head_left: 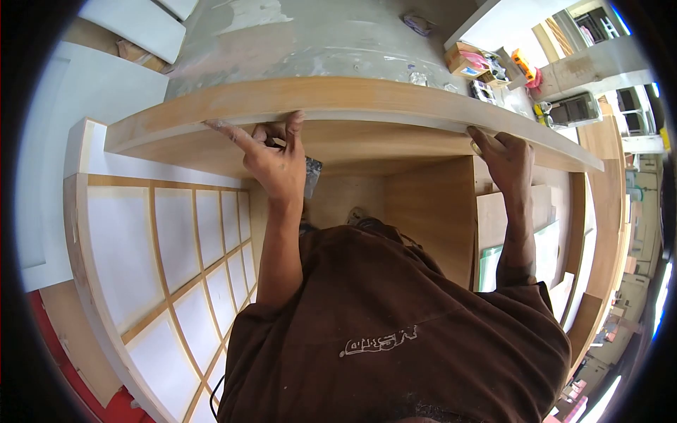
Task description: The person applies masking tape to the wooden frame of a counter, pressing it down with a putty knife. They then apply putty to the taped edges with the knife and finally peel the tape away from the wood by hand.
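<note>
Left hand (276, 158) spread, fingertips pressed under front edge of wooden board (338, 99), steadying it. Right hand (506, 158) curled around same edge nearer right corner, bracing. Board lies atop cabinet (430, 211); grid panel (176, 268) at left.

Grey concrete floor (317, 42), small cardboard box (465, 60), perhaps tools (522, 63), white boards (141, 25)

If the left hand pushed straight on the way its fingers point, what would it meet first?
The left hand already has its fingertips against the front edge of the wooden top panel, so that edge blocks it at once. The forefinger angles left along the edge; depth there is unclear.
</note>
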`<move>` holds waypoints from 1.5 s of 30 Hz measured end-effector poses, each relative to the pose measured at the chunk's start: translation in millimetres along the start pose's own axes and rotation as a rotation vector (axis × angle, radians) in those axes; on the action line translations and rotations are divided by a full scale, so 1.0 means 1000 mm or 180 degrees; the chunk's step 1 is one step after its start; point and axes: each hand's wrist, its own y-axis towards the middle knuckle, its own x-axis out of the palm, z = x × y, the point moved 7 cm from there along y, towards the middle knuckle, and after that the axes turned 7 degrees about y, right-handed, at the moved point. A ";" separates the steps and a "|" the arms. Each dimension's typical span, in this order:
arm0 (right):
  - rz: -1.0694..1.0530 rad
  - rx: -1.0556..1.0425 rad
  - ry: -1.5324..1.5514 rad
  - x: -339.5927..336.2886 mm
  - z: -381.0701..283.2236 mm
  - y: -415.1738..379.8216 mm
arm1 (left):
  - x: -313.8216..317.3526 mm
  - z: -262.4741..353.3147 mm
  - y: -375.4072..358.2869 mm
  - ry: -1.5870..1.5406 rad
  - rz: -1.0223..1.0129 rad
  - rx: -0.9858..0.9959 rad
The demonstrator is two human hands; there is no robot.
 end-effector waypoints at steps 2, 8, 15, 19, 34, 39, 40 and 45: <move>0.0027 -0.0013 -0.0049 -0.002 -0.006 -0.001 | 0.005 0.009 -0.004 0.0074 -0.0061 0.0163; -0.0005 -0.0019 -0.0031 -0.006 -0.012 -0.003 | 0.027 0.019 -0.018 -0.0091 -0.0161 0.0294; -0.0082 0.0104 0.0093 -0.005 -0.008 -0.005 | 0.039 0.037 -0.029 0.0184 -0.0344 0.0220; -0.0054 0.0089 0.0279 -0.009 -0.011 -0.008 | 0.045 0.046 -0.035 0.0044 -0.0466 0.0017; -0.0391 0.0204 0.0213 -0.008 -0.008 -0.005 | 0.066 0.060 -0.049 0.0052 -0.0522 0.0240; -0.0116 -0.0063 0.0451 -0.008 -0.007 -0.007 | 0.071 0.073 -0.052 0.0316 -0.0253 0.0901; -0.0110 -0.0052 0.0456 -0.008 -0.006 -0.007 | 0.071 0.074 -0.053 0.0231 -0.0328 0.0684; -0.0050 -0.0205 0.0295 -0.008 -0.006 -0.004 | 0.076 0.068 -0.055 0.0017 -0.0694 0.0193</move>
